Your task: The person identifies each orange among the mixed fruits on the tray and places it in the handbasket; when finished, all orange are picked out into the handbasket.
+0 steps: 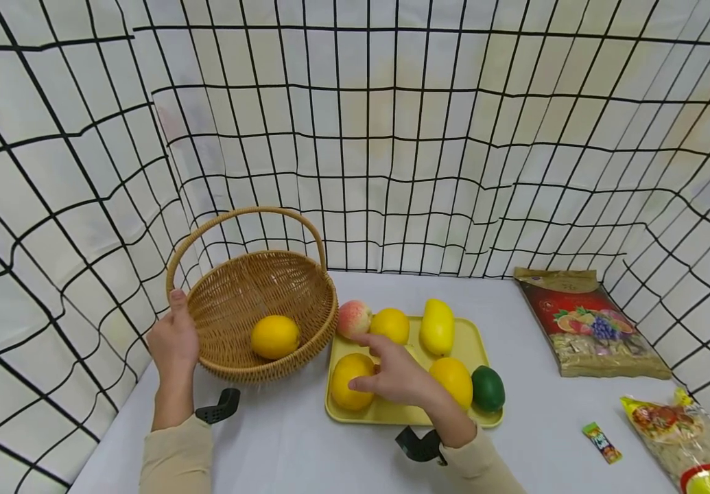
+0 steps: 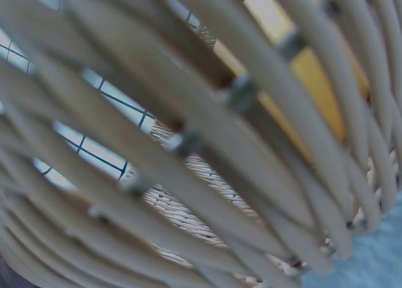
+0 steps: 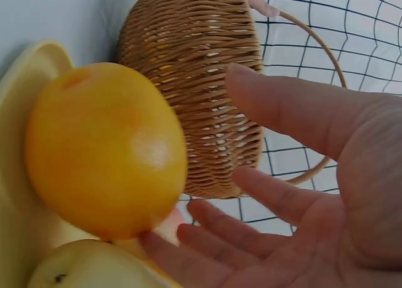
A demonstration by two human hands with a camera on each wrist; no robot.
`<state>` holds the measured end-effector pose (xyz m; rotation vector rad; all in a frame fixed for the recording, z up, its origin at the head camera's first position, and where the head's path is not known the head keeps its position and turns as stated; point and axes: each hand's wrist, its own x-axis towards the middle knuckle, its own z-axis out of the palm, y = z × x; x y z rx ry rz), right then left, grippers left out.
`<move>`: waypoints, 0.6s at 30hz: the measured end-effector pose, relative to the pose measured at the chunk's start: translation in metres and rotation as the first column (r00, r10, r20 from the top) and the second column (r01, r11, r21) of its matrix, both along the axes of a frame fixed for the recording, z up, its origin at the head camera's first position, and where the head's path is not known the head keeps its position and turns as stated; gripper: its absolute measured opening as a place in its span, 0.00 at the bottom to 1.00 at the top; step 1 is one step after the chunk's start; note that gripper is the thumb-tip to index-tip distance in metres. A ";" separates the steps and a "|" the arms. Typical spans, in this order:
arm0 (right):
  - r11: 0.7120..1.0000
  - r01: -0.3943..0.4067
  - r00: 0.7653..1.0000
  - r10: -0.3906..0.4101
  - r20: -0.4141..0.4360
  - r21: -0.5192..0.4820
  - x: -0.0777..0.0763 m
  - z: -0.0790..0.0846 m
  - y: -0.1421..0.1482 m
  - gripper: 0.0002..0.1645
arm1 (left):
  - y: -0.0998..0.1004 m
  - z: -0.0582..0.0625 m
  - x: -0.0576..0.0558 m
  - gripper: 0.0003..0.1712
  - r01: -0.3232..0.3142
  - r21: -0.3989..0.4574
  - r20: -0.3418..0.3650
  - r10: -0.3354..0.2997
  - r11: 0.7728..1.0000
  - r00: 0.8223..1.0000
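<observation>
Black wire grid: standing beyond both hands. Wicker basket: sitting just right of the left hand, its mouth tilting toward the person, its hoop handle rising above. The left hand is gripping it where handle meets rim, thumb showing; the other fingers are hiding behind the weave. Yellow tray: lying beneath and around the right hand. Red-and-gold candy bag: lying far to the right of the right hand and beyond it. Clear-fronted food bag: lying well to that hand's right.

The right hand is holding nothing; its fingers are spreading, thumb standing apart. Contact with the fruit: cannot tell.

Tray contents: an elongated yellow fruit is lying beyond the right hand; a round orange-yellow fruit is resting just left of its thumb; a second orange-yellow fruit is sitting right of it; a yellow fruit and a peach are lying beyond its fingertips; a dark green fruit is resting at the right rim.

Basket contents: one lemon-like fruit, lying between the hands.

Small green candy packet: lying right of the right hand.
</observation>
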<state>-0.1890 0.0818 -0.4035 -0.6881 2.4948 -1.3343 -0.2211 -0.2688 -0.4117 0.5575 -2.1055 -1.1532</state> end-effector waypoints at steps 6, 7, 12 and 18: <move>1.000 -0.010 1.000 0.010 -0.006 -0.001 -0.004 -0.013 -0.007 0.39 | -0.001 -0.001 0.000 0.43 0.001 0.003 0.014 -0.001 1.000 1.000; 1.000 -0.006 1.000 0.007 -0.016 0.022 -0.005 -0.015 -0.008 0.39 | -0.001 -0.001 0.000 0.43 0.002 0.003 0.011 -0.002 1.000 1.000; 0.994 -0.002 1.000 0.005 -0.030 0.106 -0.006 -0.022 -0.013 0.41 | -0.001 0.000 0.000 0.43 0.010 0.000 -0.001 -0.010 1.000 1.000; 0.989 0.003 1.000 0.001 -0.029 0.150 -0.006 -0.028 -0.017 0.43 | -0.001 0.002 0.002 0.43 0.013 0.006 0.012 -0.013 1.000 1.000</move>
